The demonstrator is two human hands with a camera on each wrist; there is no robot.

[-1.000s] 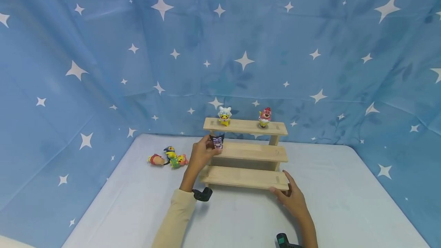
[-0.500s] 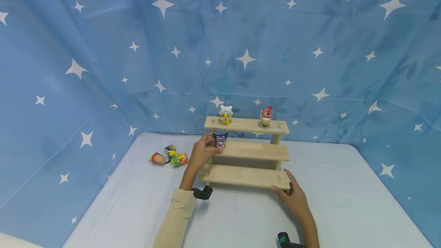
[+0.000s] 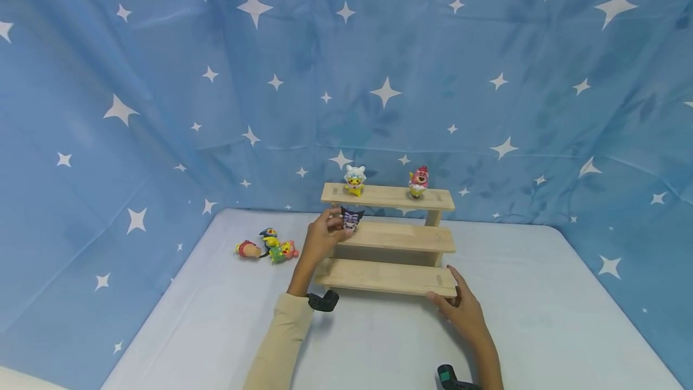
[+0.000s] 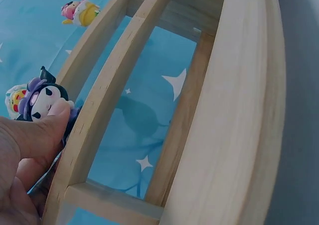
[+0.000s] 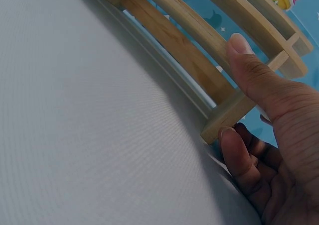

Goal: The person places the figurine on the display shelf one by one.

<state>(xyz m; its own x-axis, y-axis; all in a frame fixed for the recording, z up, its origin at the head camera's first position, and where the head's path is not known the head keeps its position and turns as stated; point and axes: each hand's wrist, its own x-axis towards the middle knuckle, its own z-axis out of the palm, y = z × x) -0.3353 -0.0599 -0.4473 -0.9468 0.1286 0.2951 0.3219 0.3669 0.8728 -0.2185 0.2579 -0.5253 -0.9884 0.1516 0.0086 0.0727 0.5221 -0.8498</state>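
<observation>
At the left of the head view, on the white table (image 3: 206,318), a red-and-tan toy (image 3: 249,250) lies near a blue-and-yellow toy (image 3: 269,239) and a green-and-pink toy (image 3: 281,252). Just left of the centre line, below mid-height, the left hand (image 3: 322,235) pinches a black toy (image 3: 351,219) between thumb and fingers, at the left end of the shelf's (image 3: 387,276) middle tier; whether the toy's base touches the board cannot be told. Directly above it in the frame, a white-hooded toy (image 3: 355,181) stands upright on the top tier. Further right on that tier stands a pink bear (image 3: 418,182). At lower right, the right hand (image 3: 464,313) grips the bottom tier's right end, thumb against the front edge.
</observation>
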